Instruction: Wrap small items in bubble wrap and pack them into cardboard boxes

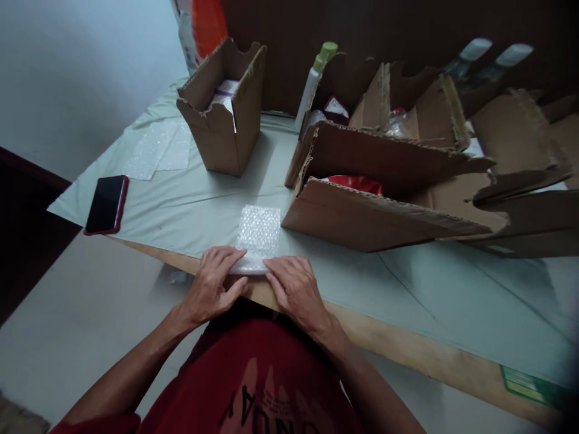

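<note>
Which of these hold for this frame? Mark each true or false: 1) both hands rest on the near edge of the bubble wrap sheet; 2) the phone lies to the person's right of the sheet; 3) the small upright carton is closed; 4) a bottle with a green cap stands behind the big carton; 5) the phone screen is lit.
1) True: left hand and right hand both press the near edge of the bubble wrap sheet.
2) False: the phone lies to the left, near the table edge.
3) False: the small carton stands open at the top.
4) True: the bottle stands behind the large carton.
5) False: the screen is dark.
</note>
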The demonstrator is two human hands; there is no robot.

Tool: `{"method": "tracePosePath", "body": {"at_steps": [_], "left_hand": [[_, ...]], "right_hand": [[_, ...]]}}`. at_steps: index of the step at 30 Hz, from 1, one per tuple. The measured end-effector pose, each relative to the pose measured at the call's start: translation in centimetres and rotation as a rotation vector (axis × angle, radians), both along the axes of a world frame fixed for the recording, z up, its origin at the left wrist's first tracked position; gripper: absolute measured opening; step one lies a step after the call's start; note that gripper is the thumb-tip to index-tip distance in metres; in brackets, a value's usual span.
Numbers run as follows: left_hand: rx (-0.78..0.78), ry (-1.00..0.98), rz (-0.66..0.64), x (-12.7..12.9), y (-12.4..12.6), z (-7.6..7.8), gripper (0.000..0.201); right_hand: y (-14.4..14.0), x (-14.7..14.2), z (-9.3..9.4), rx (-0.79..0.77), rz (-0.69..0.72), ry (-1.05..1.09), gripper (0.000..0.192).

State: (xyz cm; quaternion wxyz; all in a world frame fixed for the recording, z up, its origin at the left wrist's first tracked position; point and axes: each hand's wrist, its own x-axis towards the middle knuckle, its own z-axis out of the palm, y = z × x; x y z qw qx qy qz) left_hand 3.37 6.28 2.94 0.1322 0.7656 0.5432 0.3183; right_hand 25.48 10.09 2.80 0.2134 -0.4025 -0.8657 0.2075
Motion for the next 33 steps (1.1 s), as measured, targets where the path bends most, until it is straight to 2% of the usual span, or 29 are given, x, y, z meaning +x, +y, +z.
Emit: {"method": "tracePosePath", "body": {"at_steps": [3,7,10,12,15,18,21,23,25,29,31,33], "left_hand": [[-0.093,-0.033,-0.047,-0.3,-0.1,0.4,0.042],[-0.169,0.073,0.058,-0.2,2.5,-0.6,0.043],[-0.135,0.136,0.15,-0.1,3.9,-1.2,0.041],[-0.104,0.06,0.208,0.0,3.5,-1.2,0.037],[-0.139,-0.242,0.344,0.2,1.0,-0.4,0.031],[-0.419,-0.668,0.449,0.7,-2.0,0.4,0.033],[-0.692,-1.092,0.412,1.7,-3.3,0.9,0.047],[-0.758,-1.274,0.346,2.4,-3.1,0.9,0.053],[-0.78,-1.374,0.301,3.1,-2.4,0.7,0.051],[-0.721,-1.39,0.324,3.8,-1.7,0.5,0.051],[-0.672,-1.28,0.3,4.0,-1.7,0.8,0.051],[-0.65,-1.09,0.242,4.3,-1.9,1.2,0.045]], "right_hand": [[-0.3,0.4,0.4,-0.094,-0.028,0.029,0.03],[-0.4,0.7,0.9,0.07,-0.14,-0.052,0.032],[0.1,0.2,0.8,0.138,-0.038,-0.126,0.035],[0.7,-0.3,0.5,0.114,0.043,-0.156,0.032],[1.9,-0.9,-0.1,0.044,0.0,-0.096,0.028],[2.2,-0.9,-0.1,-0.054,-0.103,0.056,0.029],[0.9,-0.8,0.8,-0.192,-0.12,0.19,0.028],[-0.6,-0.9,1.5,-0.283,-0.09,0.245,0.027],[-2.0,-0.8,1.9,-0.332,-0.069,0.262,0.025],[-3.0,0.6,1.9,-0.196,-0.196,0.238,0.022],[-2.7,1.7,2.1,-0.161,-0.252,0.267,0.033],[-2.3,2.6,2.7,-0.226,-0.23,0.313,0.049]]}}
